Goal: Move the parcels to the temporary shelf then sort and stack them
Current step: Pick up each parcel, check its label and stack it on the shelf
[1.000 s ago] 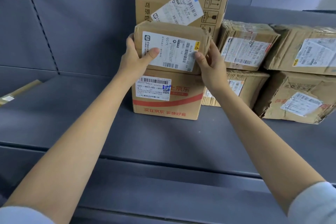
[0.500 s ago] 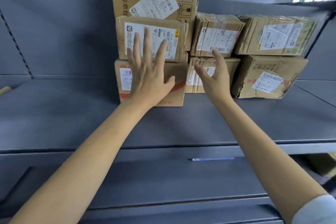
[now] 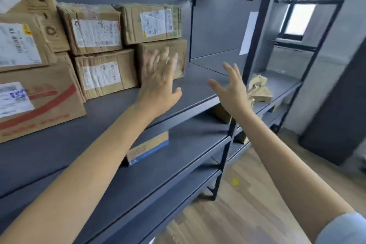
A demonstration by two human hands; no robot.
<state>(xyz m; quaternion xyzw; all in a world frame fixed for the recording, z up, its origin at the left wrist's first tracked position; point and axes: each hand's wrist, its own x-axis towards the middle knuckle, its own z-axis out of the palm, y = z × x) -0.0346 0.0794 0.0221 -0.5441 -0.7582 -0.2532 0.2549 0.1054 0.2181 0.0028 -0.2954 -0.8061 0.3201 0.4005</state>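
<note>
Both hands, left (image 3: 158, 85) and right (image 3: 232, 89), spread empty (blurred) before stacked parcels (image 3: 111, 45) on the shelf (image 3: 198, 89).

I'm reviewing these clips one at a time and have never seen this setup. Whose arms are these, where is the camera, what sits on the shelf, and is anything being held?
There is no machine here: a person wears one wide-angle camera on the head, so you look down along their own bare arms. The left hand and the right hand are both spread open and hold nothing; they are blurred by motion. On the grey shelf cardboard parcels stand stacked in two layers, among them a large box with a red stripe at the left and a labelled parcel on top at the right. A blue-edged box sits on the shelf below.
</note>
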